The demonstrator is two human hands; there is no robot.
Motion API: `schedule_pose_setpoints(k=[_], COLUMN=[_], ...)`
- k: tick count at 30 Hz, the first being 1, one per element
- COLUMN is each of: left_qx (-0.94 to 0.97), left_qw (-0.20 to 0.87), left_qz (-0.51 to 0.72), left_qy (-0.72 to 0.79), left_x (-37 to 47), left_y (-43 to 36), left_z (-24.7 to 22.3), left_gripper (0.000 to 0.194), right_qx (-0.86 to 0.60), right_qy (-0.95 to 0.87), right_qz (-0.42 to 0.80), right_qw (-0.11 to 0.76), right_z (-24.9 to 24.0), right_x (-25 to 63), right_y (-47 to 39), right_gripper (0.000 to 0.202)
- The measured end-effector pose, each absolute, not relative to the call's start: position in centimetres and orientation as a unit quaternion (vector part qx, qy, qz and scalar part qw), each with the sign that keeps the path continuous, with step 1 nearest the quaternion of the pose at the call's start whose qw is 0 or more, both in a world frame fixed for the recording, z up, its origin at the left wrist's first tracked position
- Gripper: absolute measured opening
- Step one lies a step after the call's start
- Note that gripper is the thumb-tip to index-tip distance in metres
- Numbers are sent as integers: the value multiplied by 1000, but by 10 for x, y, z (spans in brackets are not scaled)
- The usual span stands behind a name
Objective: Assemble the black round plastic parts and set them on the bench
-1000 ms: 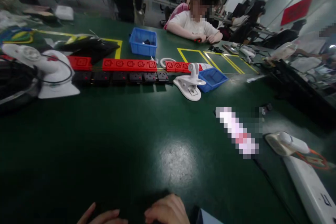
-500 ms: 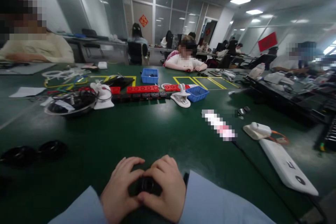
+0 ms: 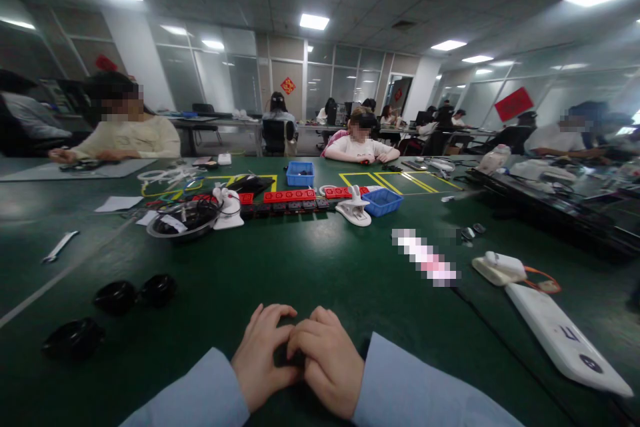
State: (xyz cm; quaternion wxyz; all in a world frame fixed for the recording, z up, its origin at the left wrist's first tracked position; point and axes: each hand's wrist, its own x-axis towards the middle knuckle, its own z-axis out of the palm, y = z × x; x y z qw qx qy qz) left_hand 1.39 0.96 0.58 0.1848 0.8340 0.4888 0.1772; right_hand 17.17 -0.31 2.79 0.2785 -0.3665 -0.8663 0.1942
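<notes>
My left hand (image 3: 265,355) and my right hand (image 3: 327,359) meet low in the middle, just above the green table. Both have curled fingers, with the fingertips touching or overlapping. Whatever they hold between them is covered by the right fingers; only a dark gap shows there. To the left lie several glossy black rounded parts: one black part (image 3: 115,297) beside a second black part (image 3: 158,289), and a third black part (image 3: 73,338) nearer to me.
Far left lies a wrench (image 3: 61,247). A bowl of wires (image 3: 183,220), red socket strips (image 3: 290,195), a white clip base (image 3: 355,210) and a blue tray (image 3: 383,201) stand ahead. On the right are a cabled phone-like thing (image 3: 425,258) and a long white device (image 3: 567,337). Co-workers sit around.
The view has tilted up and swung left, bringing the wrench into sight. My right fingers have curled in more, and the small black round thing between my hands is now hidden.
</notes>
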Motion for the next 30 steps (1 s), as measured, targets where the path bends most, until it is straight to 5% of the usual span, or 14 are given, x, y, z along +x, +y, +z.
schedule_pose_setpoints(k=[6, 16, 21, 30], left_qx=[838, 840, 843, 840], left_qw=[185, 168, 128, 120], left_qz=[196, 200, 217, 221], left_qy=[474, 475, 476, 481], left_x=[23, 30, 38, 35], left_y=[15, 23, 31, 47], left_z=[5, 9, 4, 3], left_gripper=[31, 37, 24, 23], right_qx=[-362, -377, -491, -511], right_qy=[-864, -861, -790, -803], right_qz=[187, 162, 109, 92], right_qw=[296, 300, 350, 291], right_z=[21, 21, 14, 14], right_x=[172, 177, 177, 186], right_y=[2, 11, 25, 33], right_gripper=[2, 14, 18, 15])
